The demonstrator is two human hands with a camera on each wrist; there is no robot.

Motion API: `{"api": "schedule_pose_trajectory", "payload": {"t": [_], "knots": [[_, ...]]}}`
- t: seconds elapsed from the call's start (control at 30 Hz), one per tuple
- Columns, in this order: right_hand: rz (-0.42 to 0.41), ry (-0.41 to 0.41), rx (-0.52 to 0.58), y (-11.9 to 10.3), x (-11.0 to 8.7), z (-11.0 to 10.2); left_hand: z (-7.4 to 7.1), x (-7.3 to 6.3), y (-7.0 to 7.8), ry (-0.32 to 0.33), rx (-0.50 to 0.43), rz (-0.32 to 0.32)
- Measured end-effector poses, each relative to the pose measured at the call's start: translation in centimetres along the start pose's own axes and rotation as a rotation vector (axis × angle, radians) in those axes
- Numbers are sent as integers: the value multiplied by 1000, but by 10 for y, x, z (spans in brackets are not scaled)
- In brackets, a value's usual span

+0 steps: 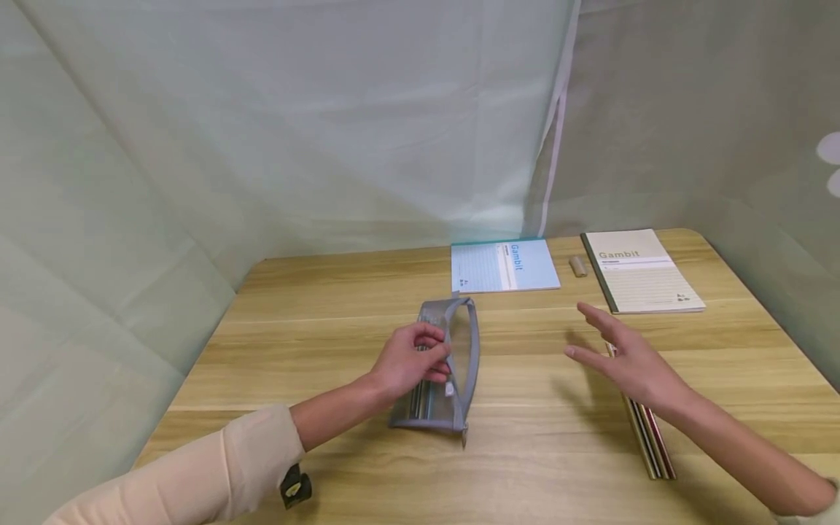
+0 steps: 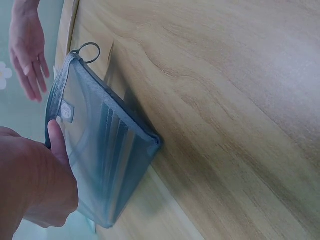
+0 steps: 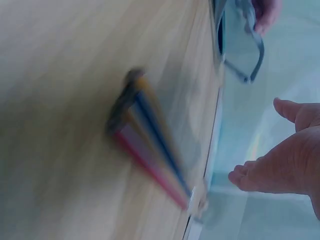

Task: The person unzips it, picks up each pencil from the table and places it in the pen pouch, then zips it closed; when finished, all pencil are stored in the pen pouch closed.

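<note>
Pouch (image 1: 438, 410) x1, pinched by L grip (image 1: 413, 362); R grip (image 1: 634, 366) spread, empty; notebks (image 1: 505, 266) x2.

Wood-grain table (image 1: 538, 445): blue notebook (image 1: 495, 266), cream notebook (image 1: 646, 273), small block (image 1: 577, 265) between, pencils (image 1: 648, 441), grey pouch (image 1: 438, 410).

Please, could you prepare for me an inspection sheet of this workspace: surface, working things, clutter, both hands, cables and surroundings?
Surface: wood-grain table, no spill seen.
Job's things: grey see-through pouch, its mouth gaping, slim long items visible inside; bundle of pencil-like sticks lying on the table at the right.
Clutter: blue notebook, small eraser-like block and cream notebook toward the far edge.
Left hand: pinches the pouch near its opening.
Right hand: fingers extended, holding nothing, above the sticks.
Cables: nothing seen.
Surroundings: pale cloth curtains behind the table and at both sides.
</note>
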State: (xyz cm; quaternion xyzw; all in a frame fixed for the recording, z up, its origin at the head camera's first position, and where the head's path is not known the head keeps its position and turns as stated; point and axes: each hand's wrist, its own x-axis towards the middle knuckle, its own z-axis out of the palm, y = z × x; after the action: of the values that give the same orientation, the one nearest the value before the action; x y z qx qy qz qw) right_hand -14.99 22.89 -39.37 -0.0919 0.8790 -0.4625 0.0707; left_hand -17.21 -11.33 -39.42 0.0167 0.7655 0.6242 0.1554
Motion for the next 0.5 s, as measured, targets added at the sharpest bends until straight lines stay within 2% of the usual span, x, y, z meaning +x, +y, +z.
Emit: {"api": "schedule_pose_trajectory", "payload": {"t": [0.23,0.5], "knots": [[23,64,-87,38,-18,-27,0,1,1,-4,-7,-8],[-27,143,-94,72,-34,-32,1,1,-1,-13,-7,0]]}}
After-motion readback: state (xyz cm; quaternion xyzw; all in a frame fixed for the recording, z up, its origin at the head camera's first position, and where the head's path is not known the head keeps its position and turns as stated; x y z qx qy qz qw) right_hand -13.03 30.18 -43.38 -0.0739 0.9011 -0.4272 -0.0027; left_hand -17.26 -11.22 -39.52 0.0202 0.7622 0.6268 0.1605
